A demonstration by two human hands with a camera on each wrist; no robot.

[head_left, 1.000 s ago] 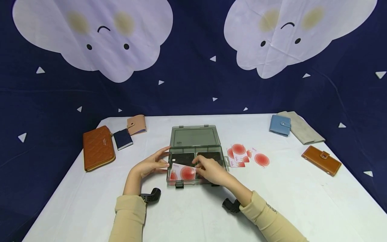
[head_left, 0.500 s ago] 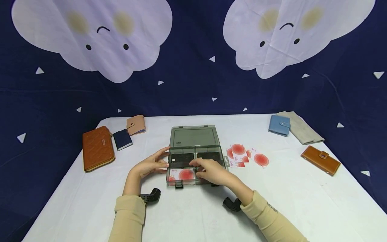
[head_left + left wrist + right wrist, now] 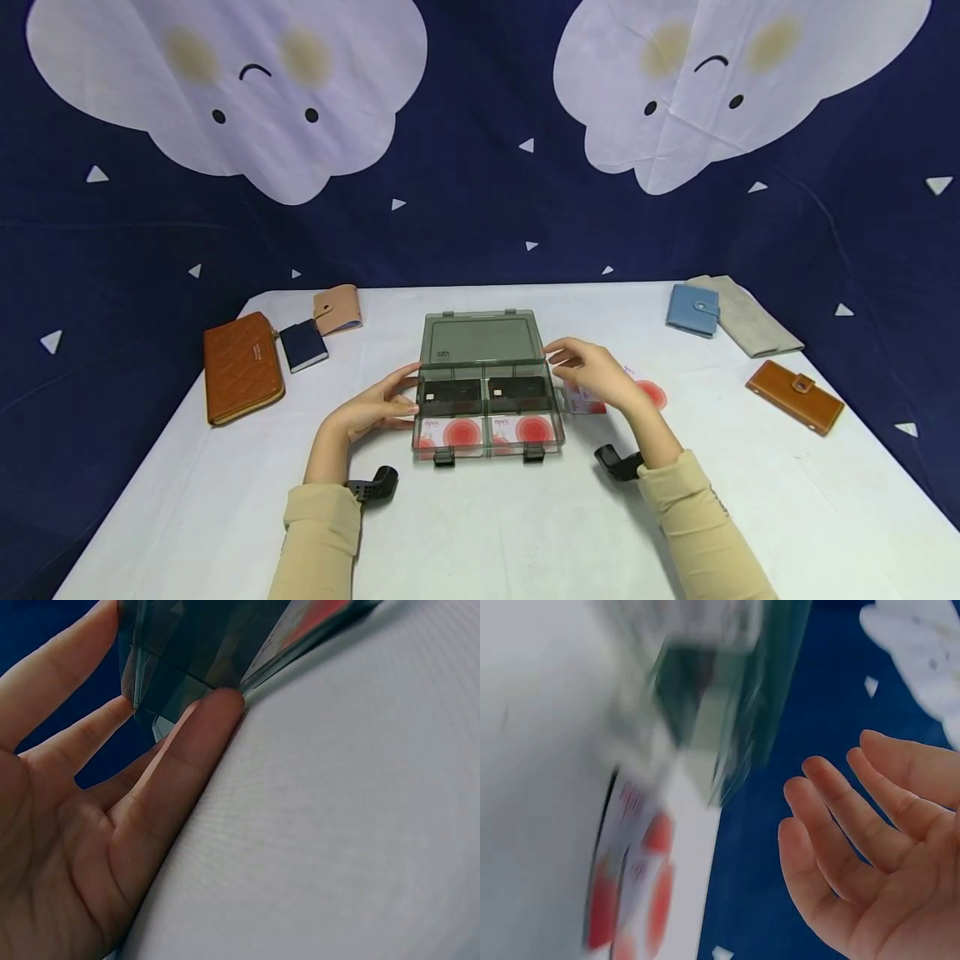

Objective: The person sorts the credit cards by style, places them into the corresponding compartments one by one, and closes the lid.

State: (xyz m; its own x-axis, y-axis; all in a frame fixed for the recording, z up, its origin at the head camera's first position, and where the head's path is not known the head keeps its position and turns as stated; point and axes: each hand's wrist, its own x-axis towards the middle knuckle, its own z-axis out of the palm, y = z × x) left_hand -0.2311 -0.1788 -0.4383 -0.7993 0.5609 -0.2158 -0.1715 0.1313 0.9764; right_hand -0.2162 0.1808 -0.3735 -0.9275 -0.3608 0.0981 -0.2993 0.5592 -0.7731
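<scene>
The box (image 3: 483, 340) is sitting lower centre. The left hand (image 3: 372, 411), fingers extended, is only touching its side, best pressing lightly; the loose-fingered, empty right hand (image 3: 592, 372) is hovering near the cards (image 3: 585, 407), centre right.

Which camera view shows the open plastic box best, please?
The head view: it shows nearly the whole box from above, with its lid open and cards inside. The left wrist view gives only one part, beside the left hand; the right wrist view gives a blurred part.
</scene>
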